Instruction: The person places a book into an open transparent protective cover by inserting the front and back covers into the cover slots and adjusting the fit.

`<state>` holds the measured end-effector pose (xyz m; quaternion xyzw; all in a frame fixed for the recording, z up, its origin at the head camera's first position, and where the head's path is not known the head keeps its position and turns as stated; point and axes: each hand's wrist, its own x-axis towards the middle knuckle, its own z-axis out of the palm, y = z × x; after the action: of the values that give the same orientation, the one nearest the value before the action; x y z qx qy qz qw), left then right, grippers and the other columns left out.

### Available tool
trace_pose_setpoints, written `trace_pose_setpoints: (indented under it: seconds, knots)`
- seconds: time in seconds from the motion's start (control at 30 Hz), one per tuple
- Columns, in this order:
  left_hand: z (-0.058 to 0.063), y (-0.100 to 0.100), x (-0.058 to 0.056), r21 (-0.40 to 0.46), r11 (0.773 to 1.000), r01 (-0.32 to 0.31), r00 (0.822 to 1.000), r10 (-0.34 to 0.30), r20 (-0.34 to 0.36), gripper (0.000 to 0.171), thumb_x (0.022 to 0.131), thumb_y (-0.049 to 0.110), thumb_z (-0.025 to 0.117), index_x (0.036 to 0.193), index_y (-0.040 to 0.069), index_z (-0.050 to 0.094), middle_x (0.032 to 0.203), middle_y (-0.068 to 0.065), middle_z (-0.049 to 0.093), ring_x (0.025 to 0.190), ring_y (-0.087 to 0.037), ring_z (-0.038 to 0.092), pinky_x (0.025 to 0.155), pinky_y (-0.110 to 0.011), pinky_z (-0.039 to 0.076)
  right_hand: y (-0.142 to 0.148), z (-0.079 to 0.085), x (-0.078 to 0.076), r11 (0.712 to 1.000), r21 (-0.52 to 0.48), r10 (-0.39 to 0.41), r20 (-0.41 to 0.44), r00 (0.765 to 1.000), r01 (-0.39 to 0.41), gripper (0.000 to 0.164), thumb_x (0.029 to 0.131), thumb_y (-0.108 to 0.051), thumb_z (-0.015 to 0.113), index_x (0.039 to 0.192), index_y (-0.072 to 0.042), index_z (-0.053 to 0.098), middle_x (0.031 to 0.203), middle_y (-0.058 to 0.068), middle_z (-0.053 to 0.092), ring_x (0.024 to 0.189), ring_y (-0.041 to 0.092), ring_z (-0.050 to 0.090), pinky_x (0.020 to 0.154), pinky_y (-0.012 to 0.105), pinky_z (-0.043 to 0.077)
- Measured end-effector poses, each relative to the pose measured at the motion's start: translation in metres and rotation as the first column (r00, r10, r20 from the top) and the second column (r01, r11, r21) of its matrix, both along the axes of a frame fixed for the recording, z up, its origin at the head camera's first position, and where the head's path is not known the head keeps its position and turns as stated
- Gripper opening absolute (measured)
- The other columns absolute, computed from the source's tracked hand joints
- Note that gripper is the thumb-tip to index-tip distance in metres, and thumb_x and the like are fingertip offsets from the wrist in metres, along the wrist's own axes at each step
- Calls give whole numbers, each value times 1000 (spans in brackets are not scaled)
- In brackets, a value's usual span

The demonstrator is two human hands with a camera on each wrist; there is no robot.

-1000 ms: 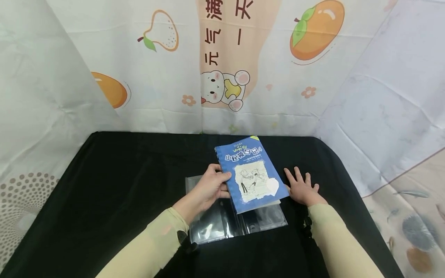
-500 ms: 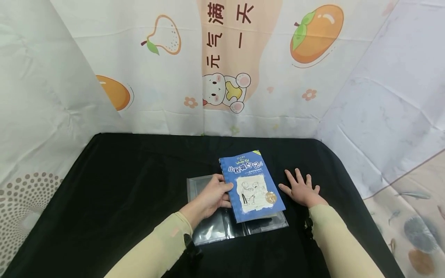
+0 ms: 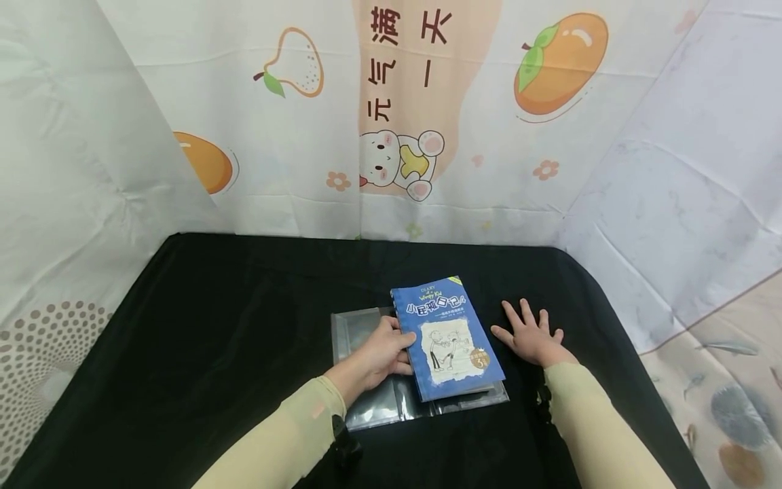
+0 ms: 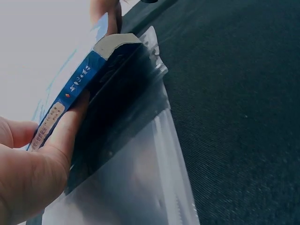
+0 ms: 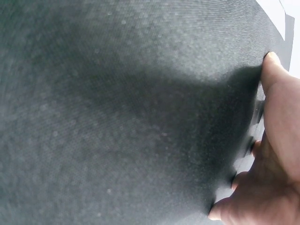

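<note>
My left hand grips a blue paperback book by its spine, thumb on the front cover and fingers underneath. In the left wrist view the book's spine stands tilted above the table, pinched between thumb and fingers. Under the book lies a clear plastic book cover, spread flat; the book hides much of its right half. Its transparent edge also shows in the left wrist view. To the right of the book, my right hand rests palm down on the black cloth with fingers spread, holding nothing.
A black cloth covers the table. White printed curtains hang behind it and along both sides. A small black device sits at the left wrist.
The left hand has brought the book toward me and slightly right, lower over the plastic cover. My right hand stays in place; its thumb, earlier behind the book's edge, now shows.
</note>
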<state>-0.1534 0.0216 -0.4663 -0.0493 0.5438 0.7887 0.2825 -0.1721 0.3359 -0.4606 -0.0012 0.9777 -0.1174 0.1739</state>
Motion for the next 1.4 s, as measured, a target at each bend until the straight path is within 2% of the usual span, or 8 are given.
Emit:
trace_pose_setpoints:
  seconds: [0.3,0.5,0.7,0.87,1.0,1.13,1.27,1.4]
  knots:
    - [-4,-3,5,-134,990,40,997,-48,-55,39,97,3,51,125,5,24,116,-20,56,80,-33,68,65,-47,58,1,-1,1,1000,-28,2,-4,1000,-2,80,97,-61,38,154,-11,10,155,30,-3,131,63,-5,93,84,5]
    - [3,-5,9,-330,939,95,973,-157,-168,54,95,6,52,140,-2,23,114,-18,55,82,-25,66,69,-42,58,2,-2,2,1000,-29,5,-8,1000,-5,81,97,-62,38,154,-11,10,155,30,-3,131,63,-5,93,85,4]
    - [11,-8,14,-563,822,91,916,-290,-277,47,92,12,60,133,0,41,113,-15,54,75,-21,63,63,-39,57,1,-2,2,999,-34,10,-16,1000,-10,80,97,-61,38,154,-10,11,155,31,-2,131,63,-5,93,85,4]
    - [15,-17,17,-701,710,70,865,-393,-312,60,89,19,60,143,6,39,119,-16,44,80,-21,56,59,-34,51,1,0,2,999,-35,14,-19,1000,-15,80,97,-61,38,153,-10,11,155,31,-2,131,63,-5,93,84,3]
    - [17,-24,19,-779,625,50,818,-474,-327,64,91,25,58,146,1,35,127,-16,45,101,-26,51,81,-41,50,1,1,2,999,-35,12,-20,1000,-13,79,98,-59,39,153,-10,11,155,31,-2,131,64,-6,93,85,3]
    - [17,-32,20,-821,570,28,765,-541,-349,58,94,26,57,142,-1,41,135,-18,42,115,-28,49,99,-46,42,1,2,2,999,-35,7,-18,1000,-8,79,98,-58,39,153,-10,11,155,31,-3,131,63,-6,93,84,4]
    - [16,-42,21,-852,524,3,725,-588,-359,49,94,26,58,138,6,49,137,-15,40,118,-29,47,99,-49,42,0,2,2,999,-34,11,-24,1000,-11,79,98,-59,39,153,-10,11,155,31,-2,131,63,-5,93,84,4]
    - [14,-53,23,-897,440,-47,668,-654,-356,48,93,29,61,136,10,52,138,-12,41,122,-30,42,99,-50,41,0,1,1,999,-36,9,-22,1000,-9,79,98,-59,39,153,-10,11,155,31,-2,131,63,-5,93,84,3]
